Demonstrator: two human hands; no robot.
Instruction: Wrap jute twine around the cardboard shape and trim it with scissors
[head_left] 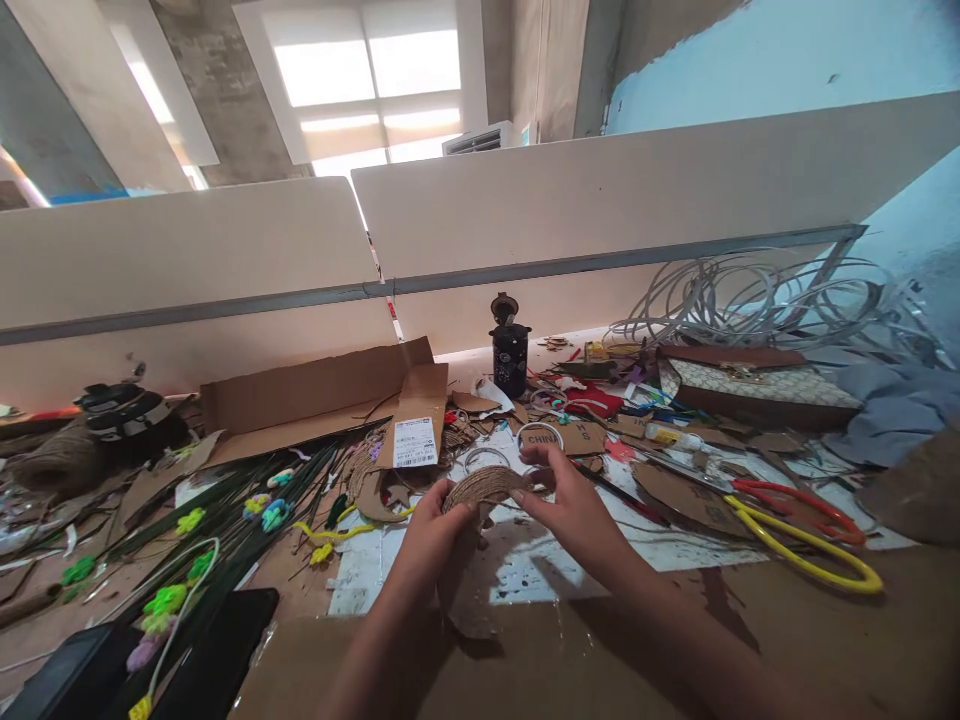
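Observation:
A curved cardboard piece [466, 590], wrapped in brown twine along its upper part, is held between both hands above the white sheet. My left hand [442, 520] is closed on its left side, with the thumb on the twine wrapping [484, 485]. At its right end my right hand [562, 495] pinches the wrapping with thumb and fingers. The bare lower part of the piece hangs down towards me. Just behind the hands lie a white ring [541, 428] and a silvery ring [486, 455].
Orange-and-yellow-handled scissors [806, 540] lie to the right. An open black jar [510, 360] stands behind. A cardboard box [315, 390], a handbag [750, 385], coiled pale tubing [720, 300], fuzzy green flowers [165, 605] and a black tablet-like slab [217, 650] surround the work.

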